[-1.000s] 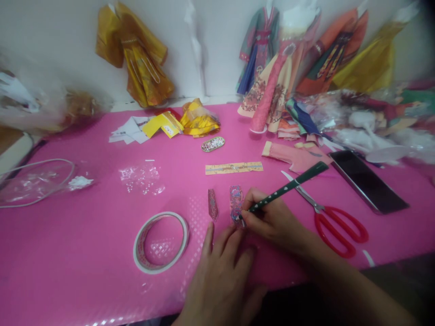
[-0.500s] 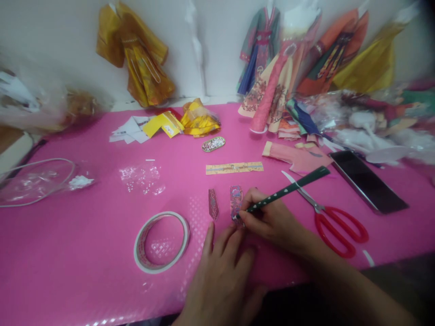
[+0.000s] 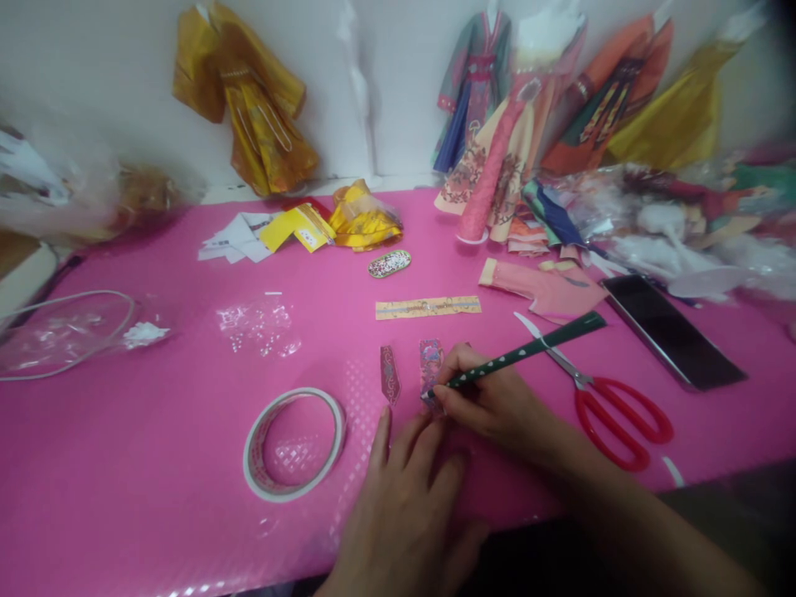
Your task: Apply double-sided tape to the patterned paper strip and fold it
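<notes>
My right hand [image 3: 491,398] is closed round a dark green pen with pale dots [image 3: 522,352]. The pen's tip is at the lower part of a patterned pink and blue strip [image 3: 430,361]. My left hand [image 3: 404,489] lies on the pink table with its fingers apart, two fingertips at the strip's lower end and the index fingertip at the bottom of a dark red pointed piece [image 3: 390,373]. Above them lies a beige patterned strip [image 3: 429,308].
A tape roll [image 3: 249,452] lies left of my hands. Red-handled scissors [image 3: 581,380] and a black phone [image 3: 675,332] lie right. Small doll dresses [image 3: 245,99] stand along the wall, with plastic bags [image 3: 677,240] at the back right.
The pen's tip has shifted slightly left on the patterned strip, and my right hand has moved a little with it. My left hand stays in place.
</notes>
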The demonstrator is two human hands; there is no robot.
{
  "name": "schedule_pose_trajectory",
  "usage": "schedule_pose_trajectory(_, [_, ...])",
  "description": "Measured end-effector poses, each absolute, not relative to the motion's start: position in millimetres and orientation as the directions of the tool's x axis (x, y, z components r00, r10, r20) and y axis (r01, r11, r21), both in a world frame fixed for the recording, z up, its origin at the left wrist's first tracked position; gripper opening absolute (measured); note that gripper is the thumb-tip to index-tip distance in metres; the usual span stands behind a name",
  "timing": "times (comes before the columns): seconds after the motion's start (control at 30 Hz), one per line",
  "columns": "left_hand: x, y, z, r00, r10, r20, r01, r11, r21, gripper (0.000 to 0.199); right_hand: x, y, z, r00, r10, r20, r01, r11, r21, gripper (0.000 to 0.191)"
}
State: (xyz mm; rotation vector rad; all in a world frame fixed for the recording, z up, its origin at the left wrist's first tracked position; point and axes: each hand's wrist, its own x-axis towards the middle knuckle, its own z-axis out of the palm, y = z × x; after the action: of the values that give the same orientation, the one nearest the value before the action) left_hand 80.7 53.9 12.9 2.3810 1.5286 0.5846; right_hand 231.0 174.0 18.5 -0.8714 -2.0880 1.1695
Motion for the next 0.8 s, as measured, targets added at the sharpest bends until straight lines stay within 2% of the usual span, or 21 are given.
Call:
schedule_pose_trajectory(0.33, [80.3,53.7,12.8,0.385,0.895,0.226,0.806,-0.445,0.390,0.044,234.3,174.5,20.1,-0.509,0.846,0.161,0.284,0.341,-0.896,0.013])
schedule_pose_trajectory(0.6, [79.4,52.9,13.6,0.377,0.898,0.225,0.804,-0.438,0.402,0.040,234.0,174.3,18.7,-0.560,0.818,0.132,0.277,0.335,-0.901,0.010])
schedule_pose_trajectory(0.8, [80.5,53.5,13.5,0.381,0.896,0.229,0.803,-0.444,0.397,0.042,235.8,175.5,17.3,-0.513,0.845,0.147,0.300,0.337,-0.893,0.013])
